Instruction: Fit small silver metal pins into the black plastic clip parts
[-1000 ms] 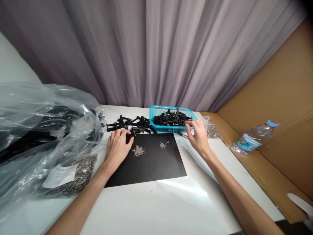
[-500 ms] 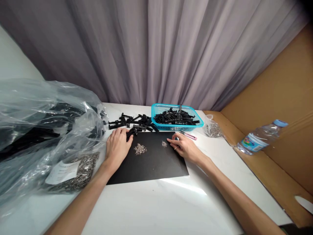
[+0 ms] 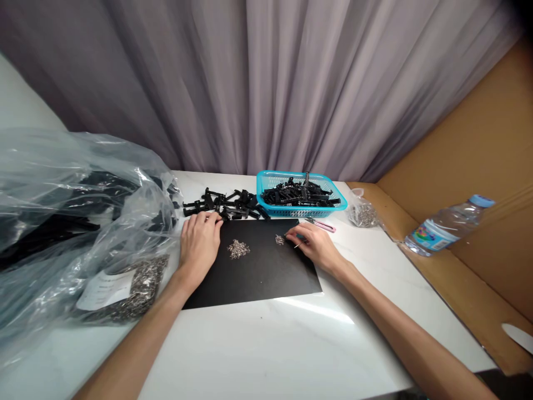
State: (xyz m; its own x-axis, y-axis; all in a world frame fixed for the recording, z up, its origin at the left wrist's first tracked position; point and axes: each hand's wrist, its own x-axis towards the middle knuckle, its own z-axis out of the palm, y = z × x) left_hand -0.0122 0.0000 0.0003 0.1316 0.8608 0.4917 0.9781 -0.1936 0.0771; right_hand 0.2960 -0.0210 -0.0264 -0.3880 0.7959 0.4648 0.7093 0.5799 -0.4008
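At the near edge of a loose heap of black plastic parts point(image 3: 244, 204) is my left hand point(image 3: 200, 239), its fingers curled and thumb drawn in. Whatever it grips is hidden behind the fingers. My right hand point(image 3: 314, 243) is over the right edge of a black mat point(image 3: 258, 278), fingertips pinched together beside a small pile of tiny metal pieces point(image 3: 279, 240). Anything in that pinch is too small to name. Between the hands lies a larger pile of metal pieces point(image 3: 238, 249) on the mat.
Behind the mat stands a blue basket point(image 3: 302, 212) full of black parts. A pink-handled cutter point(image 3: 323, 225) and a small bag of metal pieces point(image 3: 363, 214) lie to the right, with a water bottle point(image 3: 449, 225) beyond. Large plastic bags point(image 3: 104, 147) and a labelled bag point(image 3: 144, 286) occupy the left.
The black part seen at my left hand's fingertips no longer shows there, and that hand's fingers have drawn closer together. My right fingertips have curled inward beside the small pile. The view has shifted slightly.
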